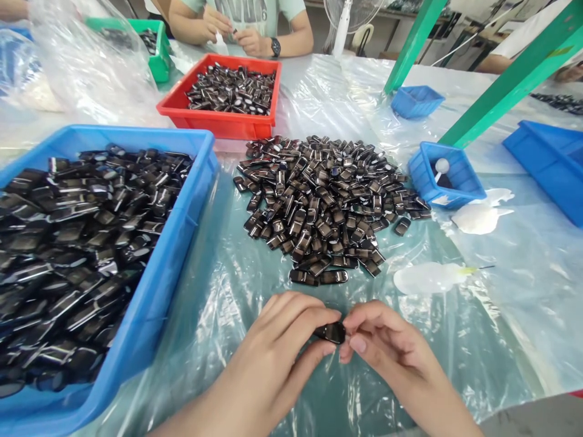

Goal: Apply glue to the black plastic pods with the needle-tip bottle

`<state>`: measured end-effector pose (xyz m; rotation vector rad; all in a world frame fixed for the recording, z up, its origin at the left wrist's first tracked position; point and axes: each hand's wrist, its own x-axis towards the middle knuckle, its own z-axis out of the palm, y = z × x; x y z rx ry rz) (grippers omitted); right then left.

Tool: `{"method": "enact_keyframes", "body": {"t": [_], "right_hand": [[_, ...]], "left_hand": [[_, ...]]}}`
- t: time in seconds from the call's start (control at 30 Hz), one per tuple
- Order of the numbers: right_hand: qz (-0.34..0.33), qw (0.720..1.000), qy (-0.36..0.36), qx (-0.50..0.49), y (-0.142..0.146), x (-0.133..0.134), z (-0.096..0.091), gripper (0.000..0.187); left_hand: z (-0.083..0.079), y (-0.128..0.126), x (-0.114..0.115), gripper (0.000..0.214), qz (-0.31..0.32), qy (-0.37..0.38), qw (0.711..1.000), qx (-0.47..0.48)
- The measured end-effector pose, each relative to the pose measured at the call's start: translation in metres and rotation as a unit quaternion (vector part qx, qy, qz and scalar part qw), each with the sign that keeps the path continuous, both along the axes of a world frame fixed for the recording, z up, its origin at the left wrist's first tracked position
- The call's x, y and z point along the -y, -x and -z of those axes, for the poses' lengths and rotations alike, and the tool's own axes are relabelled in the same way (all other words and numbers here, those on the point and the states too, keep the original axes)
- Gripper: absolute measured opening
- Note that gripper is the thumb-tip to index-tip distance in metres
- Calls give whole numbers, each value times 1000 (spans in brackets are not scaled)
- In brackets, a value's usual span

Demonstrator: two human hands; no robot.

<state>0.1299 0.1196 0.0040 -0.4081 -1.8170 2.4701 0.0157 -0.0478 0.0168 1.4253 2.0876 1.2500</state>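
My left hand (pixel 286 346) pinches a small, glossy black rounded piece (pixel 333 332) between thumb and fingers, just above the plastic-covered table. Curled in from the right, my right hand (pixel 387 343) has its fingertips at the right end of that piece. Whether something tiny is between those fingertips is hidden. Beyond both hands lies a heap of similar dark, shiny pieces (pixel 323 194), with two of them end to end at its near edge. A white squeeze bottle (pixel 426 278) with a thin needle tip lies to the right, its needle pointing right.
A large blue bin (pixel 182 255) of dark pieces stands at left, a red tray (pixel 218 124) of them behind. Small blue boxes (pixel 421 182), a second white bottle (pixel 478 218) and green posts (pixel 514 73) are at right. A person (pixel 255 30) sits opposite.
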Motion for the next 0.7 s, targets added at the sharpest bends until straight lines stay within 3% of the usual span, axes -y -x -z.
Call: {"method": "enact_keyframes", "body": {"t": [0.3, 0.47, 0.6, 0.7], "right_hand": [[-41, 994, 96, -23, -2, -1, 3, 10], [-72, 983, 167, -25, 4, 0, -2, 13], [-118, 968, 219, -23, 8, 0, -3, 42], [-123, 963, 236, -35, 9, -1, 4, 48]], "left_hand": [[-9, 0, 0, 17, 38, 3, 996, 85], [-16, -1, -1, 19, 35, -33, 986, 158], [-20, -2, -1, 18, 54, -52, 989, 128], [-11, -3, 2, 20, 62, -100, 992, 44]]}}
